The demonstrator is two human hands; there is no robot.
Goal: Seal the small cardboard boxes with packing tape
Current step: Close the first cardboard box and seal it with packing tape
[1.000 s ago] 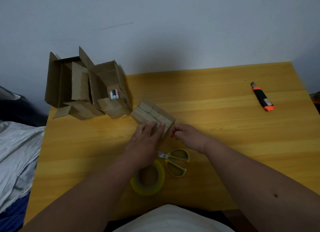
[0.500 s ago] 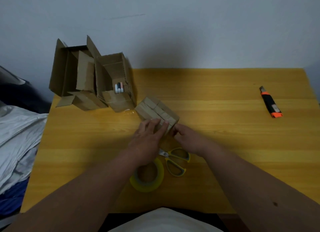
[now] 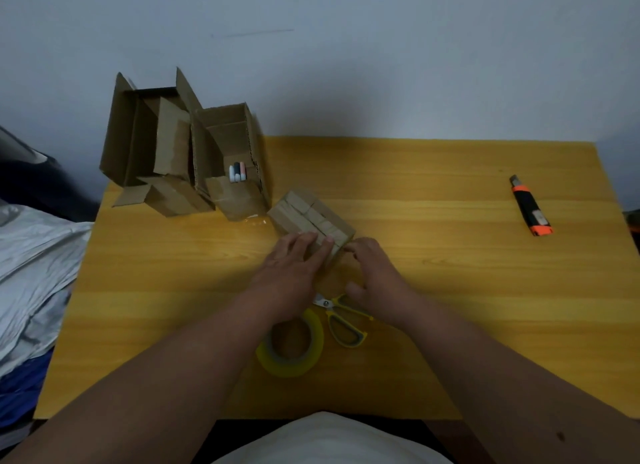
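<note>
Left hand [image 3: 294,273] lies flat, fingers straight, pressing on the near end of the small cardboard box [image 3: 311,219] at mid-bench; the right hand [image 3: 372,273] is beside it on the right, its fingertips at the box's near right corner, but whether they pinch tape or only touch the card cannot be told.

Progress, by judgement: the box's flaps are folded shut and the hands look to be smoothing a strip along its seam, so this one is close to sealed, though any clear tape on it is too faint to confirm. At the far left corner of the bench [image 3: 450,290], two open cardboard boxes [image 3: 183,155] stand with flaps up, the right one holding a few markers [image 3: 237,171]; they remain unsealed, so most of the task appears to be left.

Near the person, the tape roll [image 3: 292,345] lies flat, partly under the left wrist, and the yellow-handled scissors [image 3: 343,319] lie just right of it under the right wrist, both within easy reach. A utility knife [image 3: 530,205] lies well apart at the far right. Crumpled grey fabric [image 3: 31,273] lies off the bench to the left. Nothing blocks the open boxes.
</note>
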